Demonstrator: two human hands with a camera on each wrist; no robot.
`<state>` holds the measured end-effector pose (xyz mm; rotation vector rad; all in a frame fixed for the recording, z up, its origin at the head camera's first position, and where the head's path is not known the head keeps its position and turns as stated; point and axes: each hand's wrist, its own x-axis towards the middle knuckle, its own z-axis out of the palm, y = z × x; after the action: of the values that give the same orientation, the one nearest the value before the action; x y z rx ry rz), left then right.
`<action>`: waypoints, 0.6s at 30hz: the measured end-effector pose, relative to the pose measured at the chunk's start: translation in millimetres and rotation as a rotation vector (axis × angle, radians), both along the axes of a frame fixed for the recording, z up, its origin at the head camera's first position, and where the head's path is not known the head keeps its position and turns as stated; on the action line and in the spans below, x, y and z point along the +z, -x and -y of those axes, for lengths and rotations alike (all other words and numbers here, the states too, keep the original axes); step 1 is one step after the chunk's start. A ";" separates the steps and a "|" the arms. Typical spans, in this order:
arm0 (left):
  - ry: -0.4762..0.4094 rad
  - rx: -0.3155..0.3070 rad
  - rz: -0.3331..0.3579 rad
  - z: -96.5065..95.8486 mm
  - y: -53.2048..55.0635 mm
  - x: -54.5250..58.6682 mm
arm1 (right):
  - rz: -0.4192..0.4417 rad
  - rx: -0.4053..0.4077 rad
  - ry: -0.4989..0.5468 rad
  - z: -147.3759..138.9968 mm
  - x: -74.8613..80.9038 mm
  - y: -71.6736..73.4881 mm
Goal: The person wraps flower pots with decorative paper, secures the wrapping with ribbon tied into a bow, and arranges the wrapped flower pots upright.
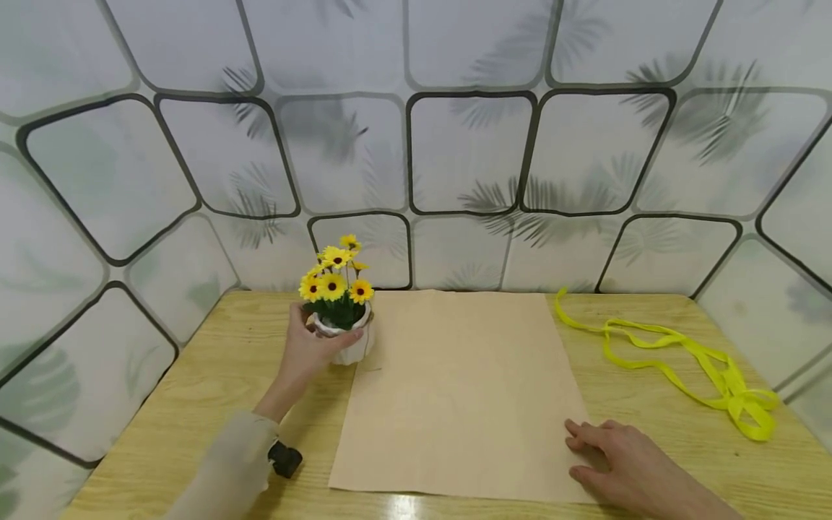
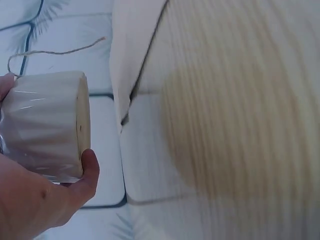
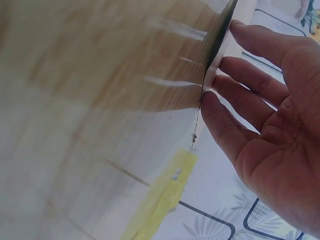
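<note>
A small white pot point(image 1: 354, 351) holds yellow daisy-like flowers point(image 1: 333, 282) with dark centres. My left hand point(image 1: 310, 348) grips this pot from the left side, at the left edge of a sheet of light brown paper point(image 1: 461, 397). In the left wrist view, the pot point(image 2: 45, 125) shows its pale base, apart from the tabletop, with a clear wrapping and a loose twine point(image 2: 65, 52). At the paper's lower right edge, my right hand point(image 1: 627, 462) touches the sheet. Its fingers point(image 3: 250, 65) are spread and gently bent, pinching nothing.
A tangled yellow ribbon point(image 1: 728, 386) lies on the wooden table point(image 1: 214, 375) to the paper's right. A patterned cloth wall point(image 1: 474, 152) encloses the table at the back and both sides. A black wrist strap piece point(image 1: 284, 459) hangs under the left sleeve.
</note>
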<state>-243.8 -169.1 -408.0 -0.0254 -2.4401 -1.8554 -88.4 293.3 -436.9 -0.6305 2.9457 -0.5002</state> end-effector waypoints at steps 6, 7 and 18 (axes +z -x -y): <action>0.021 -0.102 0.019 -20.7 -9.3 1.1 | -0.020 0.008 -0.005 0.4 0.6 -0.1; 0.029 -0.114 0.017 -23.8 -10.5 0.9 | -0.021 0.013 -0.004 0.2 0.6 0.0; 0.091 -0.186 -0.046 -55.9 -17.5 3.7 | -0.021 0.024 0.007 -0.2 2.6 0.1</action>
<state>-226.3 -113.2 -404.4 -0.3063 -2.5661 -1.7873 -88.6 293.4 -434.3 -0.6747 2.9534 -0.5057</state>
